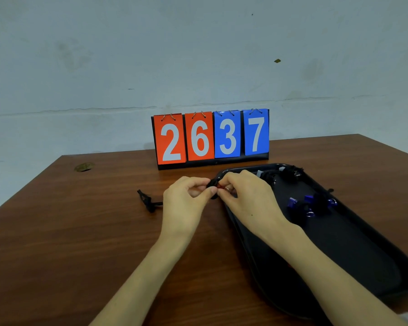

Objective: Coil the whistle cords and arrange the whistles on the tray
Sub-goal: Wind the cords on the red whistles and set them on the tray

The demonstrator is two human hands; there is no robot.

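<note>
A black tray (353,245) lies on the right half of the brown table. Two blue whistles (309,203) with coiled black cords rest in its middle. Grey whistles (277,174) with bundled black cords sit at its far end. My left hand (186,198) and my right hand (243,194) meet at the tray's far left corner. Between them they pinch a red whistle (220,186) and its black cord (211,183); most of the whistle is hidden by fingers. The cord's loose end (146,201) trails on the table left of my left hand.
A flip scoreboard (210,137) showing 2637 stands at the table's back edge, just behind the tray. A round cable hole (84,167) is at the far left of the table (80,231). A pale wall rises behind.
</note>
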